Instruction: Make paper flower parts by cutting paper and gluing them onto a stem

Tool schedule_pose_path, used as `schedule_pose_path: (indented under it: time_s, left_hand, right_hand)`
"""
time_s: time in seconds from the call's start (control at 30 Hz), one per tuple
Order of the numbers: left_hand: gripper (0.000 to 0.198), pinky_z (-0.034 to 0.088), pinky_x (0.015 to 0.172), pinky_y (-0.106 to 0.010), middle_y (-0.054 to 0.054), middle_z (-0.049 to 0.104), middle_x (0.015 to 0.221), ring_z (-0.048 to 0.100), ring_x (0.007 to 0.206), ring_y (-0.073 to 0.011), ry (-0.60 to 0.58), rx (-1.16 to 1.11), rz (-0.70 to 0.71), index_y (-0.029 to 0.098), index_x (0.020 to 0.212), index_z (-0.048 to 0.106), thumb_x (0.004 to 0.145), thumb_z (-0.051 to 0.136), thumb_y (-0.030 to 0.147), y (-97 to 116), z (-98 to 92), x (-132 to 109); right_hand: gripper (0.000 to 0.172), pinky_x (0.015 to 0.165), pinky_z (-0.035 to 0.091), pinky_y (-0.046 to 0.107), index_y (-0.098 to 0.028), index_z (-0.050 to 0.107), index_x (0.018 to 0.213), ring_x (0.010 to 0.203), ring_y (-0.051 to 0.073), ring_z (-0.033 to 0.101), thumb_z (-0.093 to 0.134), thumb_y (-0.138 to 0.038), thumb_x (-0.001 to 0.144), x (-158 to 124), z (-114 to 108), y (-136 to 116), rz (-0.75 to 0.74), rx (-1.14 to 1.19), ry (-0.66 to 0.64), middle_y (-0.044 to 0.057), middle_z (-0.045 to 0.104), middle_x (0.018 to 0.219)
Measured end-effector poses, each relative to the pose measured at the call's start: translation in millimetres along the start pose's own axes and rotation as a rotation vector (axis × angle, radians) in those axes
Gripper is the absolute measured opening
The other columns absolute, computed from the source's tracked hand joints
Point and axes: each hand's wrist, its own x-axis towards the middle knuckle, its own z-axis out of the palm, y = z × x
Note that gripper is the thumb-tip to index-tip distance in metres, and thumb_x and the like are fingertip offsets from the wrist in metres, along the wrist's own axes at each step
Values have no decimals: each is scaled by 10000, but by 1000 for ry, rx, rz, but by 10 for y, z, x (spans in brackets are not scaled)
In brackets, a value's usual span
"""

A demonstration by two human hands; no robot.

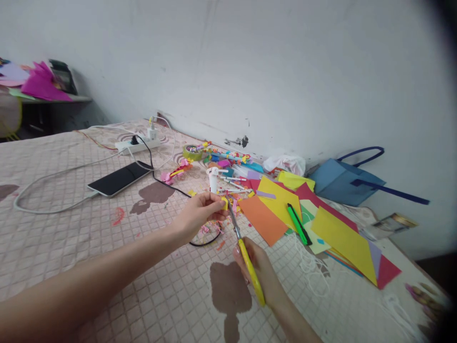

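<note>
Small yellow paper piece (pixel 224 204) is at the left hand (pixel 200 209), pinched between thumb and index finger, held above the table. It sits right at the fingertips, little of it showing.

Yellow-handled scissors (pixel 252 271) in the right hand (pixel 262 267), fingers curled around the handles; can't tell how they sit in the loops. Long axis runs from handles near the wearer, away and slightly left, so the tips end beside the paper, on its right. Left hand is the nearer one to the paper; right hand is back by the handles. Blade gap too small to read, nor can I confirm blade-paper contact.

Outward: paper scraps (pixel 205 229) below the left hand, white nozzled tool (pixel 213 178), likely a glue gun, just beyond it. Right: orange sheet (pixel 262 221), yellow sheet (pixel 282 200), green-and-black cutter or marker (pixel 299 224) on top of the papers, white string (pixel 310 271). Left: dark-screened phone or tablet (pixel 121 178), power strip (pixel 137 144) behind. Blue bag (pixel 342 181) far right by the wall.
</note>
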Motion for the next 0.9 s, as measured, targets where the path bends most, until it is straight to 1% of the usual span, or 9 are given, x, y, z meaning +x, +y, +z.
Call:
schedule_pose_path:
  time_s: [0.37,0.53,0.77,0.9]
  left_hand:
    - [205,504,611,-212,-25,650,642,611,582,-93,17,-26,-1,122,733,545,704,715,233,-14,19,-13]
    - [217,506,612,-210,-17,643,636,616,589,-94,28,-44,1,123,720,544,694,728,235,-23,23,-12]
    - [206,507,612,-209,-22,649,634,620,593,-98,36,-47,-5,120,719,544,700,721,224,-21,34,-21]
    - [199,504,617,-212,-19,648,640,619,595,-97,38,-44,-4,122,722,543,703,716,219,-21,33,-21]
  right_hand:
    - [332,482,281,223,-200,384,665,537,97,303,513,-471,806,2,-5,-3,-10,-34,20,-57,328,583]
    - [326,449,287,213,-199,398,665,521,94,314,531,-468,792,1,-2,1,-1,-21,24,-56,339,575]
    - [290,467,288,218,-200,394,675,526,97,329,493,-436,811,2,-2,10,-5,-74,29,-55,363,574]
    - [319,465,281,220,-204,389,676,519,98,326,478,-476,815,7,-3,24,-4,-66,22,-57,351,572]
